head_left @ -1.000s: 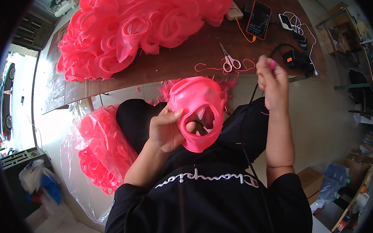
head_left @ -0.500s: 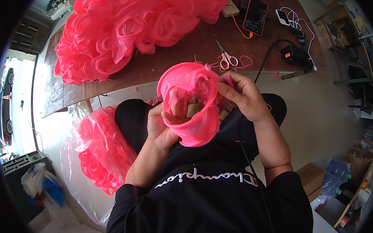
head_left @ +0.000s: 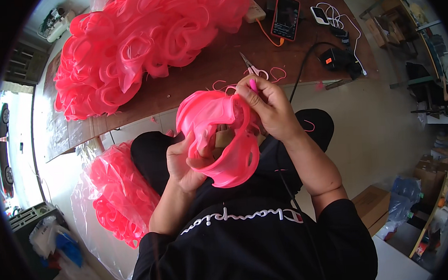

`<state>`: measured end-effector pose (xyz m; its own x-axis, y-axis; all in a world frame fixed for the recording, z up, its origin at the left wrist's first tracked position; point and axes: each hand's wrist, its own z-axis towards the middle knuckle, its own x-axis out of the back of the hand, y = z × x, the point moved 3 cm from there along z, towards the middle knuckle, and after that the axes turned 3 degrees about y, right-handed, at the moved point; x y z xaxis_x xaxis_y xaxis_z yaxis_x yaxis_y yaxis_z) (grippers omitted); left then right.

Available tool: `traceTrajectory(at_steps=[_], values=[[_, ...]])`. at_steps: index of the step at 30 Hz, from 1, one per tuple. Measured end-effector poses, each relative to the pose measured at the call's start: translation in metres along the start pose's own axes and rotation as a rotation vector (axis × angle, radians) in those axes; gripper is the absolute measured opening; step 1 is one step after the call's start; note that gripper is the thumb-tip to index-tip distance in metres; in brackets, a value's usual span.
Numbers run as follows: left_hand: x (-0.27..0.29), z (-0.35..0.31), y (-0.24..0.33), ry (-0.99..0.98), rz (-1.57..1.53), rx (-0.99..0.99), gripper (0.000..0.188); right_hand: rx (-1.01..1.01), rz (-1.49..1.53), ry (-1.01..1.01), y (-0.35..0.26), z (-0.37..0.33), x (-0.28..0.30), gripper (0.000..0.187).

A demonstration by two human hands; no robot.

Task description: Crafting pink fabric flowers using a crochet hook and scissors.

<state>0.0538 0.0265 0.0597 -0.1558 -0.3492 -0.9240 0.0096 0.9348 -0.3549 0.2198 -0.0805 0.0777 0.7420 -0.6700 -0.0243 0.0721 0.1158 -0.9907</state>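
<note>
A floppy pink rubbery ring-shaped piece [head_left: 231, 166] with loose folds hangs over my lap. My left hand [head_left: 182, 163] grips its left side, fingers reaching inside the ring and partly hidden by it. My right hand [head_left: 273, 112] is closed in a pinch at the piece's upper right rim. A slim magenta stick-like thing [head_left: 253, 85] shows between its thumb and fingers; most of it is hidden, so its kind is unclear. Just beyond that hand, scissors with pale pink handles [head_left: 255, 70] lie on the brown table among thin pink strips [head_left: 278, 74].
A big heap of similar pink pieces [head_left: 143, 48] covers the table's left part. More fill a clear plastic bag [head_left: 122, 183] left of my legs. Along the table's right stand a phone [head_left: 285, 17], a power bank [head_left: 254, 11], white cables [head_left: 337, 20] and a black adapter [head_left: 335, 59].
The pink piece has tilted and its rim has folded and stretched. My right hand has moved up and left, closer over the rim. The whole view has shifted slightly.
</note>
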Motion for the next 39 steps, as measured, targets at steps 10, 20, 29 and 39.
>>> traceTrajectory(at_steps=[10,20,29,39], values=[[0.014,-0.007,0.014,-0.180,0.084,0.026,0.048,-0.438,0.247,0.175,0.040,-0.005,0.037,0.025],[0.006,-0.001,0.023,-0.058,0.203,-0.218,0.052,-0.185,-0.648,0.107,0.042,-0.007,0.084,0.027],[-0.002,-0.006,0.019,-0.065,0.428,-0.154,0.060,-0.032,-0.241,0.054,-0.005,-0.004,0.035,0.016],[-0.018,-0.002,-0.012,0.133,1.451,-0.349,0.052,0.219,-0.401,-0.022,-0.046,-0.010,0.014,0.016]])
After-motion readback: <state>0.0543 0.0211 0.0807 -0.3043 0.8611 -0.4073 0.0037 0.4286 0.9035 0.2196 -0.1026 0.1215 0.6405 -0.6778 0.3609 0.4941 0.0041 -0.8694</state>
